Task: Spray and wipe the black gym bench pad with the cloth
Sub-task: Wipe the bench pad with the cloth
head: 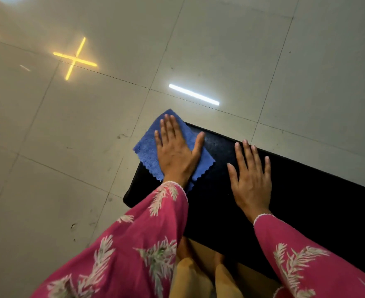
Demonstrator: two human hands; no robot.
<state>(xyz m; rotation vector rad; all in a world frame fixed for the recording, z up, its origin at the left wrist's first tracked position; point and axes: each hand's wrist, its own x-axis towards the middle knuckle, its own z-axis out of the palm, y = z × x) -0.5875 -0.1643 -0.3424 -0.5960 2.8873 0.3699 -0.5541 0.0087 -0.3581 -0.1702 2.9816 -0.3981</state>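
**Flat palm on blue cloth at the bench pad's end**

The black gym bench pad (306, 203) runs from the middle of the frame down toward the lower right, its rounded end pointing to the left. A blue cloth (148, 147) with a scalloped edge lies over the upper corner of that end, part of it hanging past the pad's edge above the floor. The left hand (175, 151) lies flat on the cloth, fingers straight and slightly spread, thumb out to the right, gripping nothing. The right hand (251, 179) rests palm-down directly on the bare pad just right of the cloth, fingers likewise extended and apart, empty. Both wrists emerge from pink sleeves (134, 244) printed with pale leaves. Around the pad lies a glossy tiled floor (70, 147), reflecting a yellow cross of light at upper left and a white bar above the pad.
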